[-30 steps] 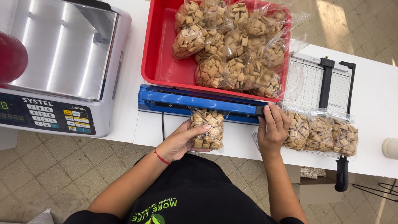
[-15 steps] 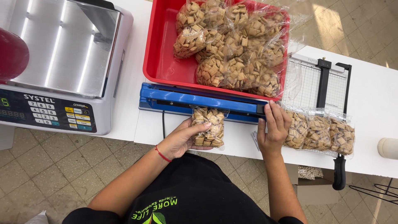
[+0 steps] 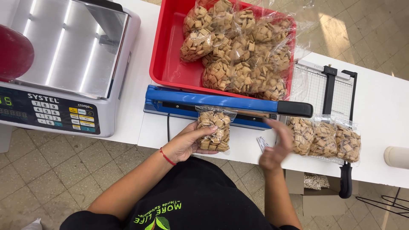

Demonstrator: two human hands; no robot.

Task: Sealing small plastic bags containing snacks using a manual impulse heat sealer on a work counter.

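The left hand point(image 3: 187, 142) holds a small clear bag of cereal squares point(image 3: 214, 130), fingers curled round its side. The bag's top sits in the blue sealer point(image 3: 221, 104), whose bar is lifted. The right hand point(image 3: 276, 147) (all blurry) hangs open and holds nothing. Three filled bags point(image 3: 326, 137) lie just beside it on the paper cutter point(image 3: 328, 85). Behind the sealer, a red tray point(image 3: 170, 64) is full of more bags. A scale point(image 3: 64, 64) stands to the left.
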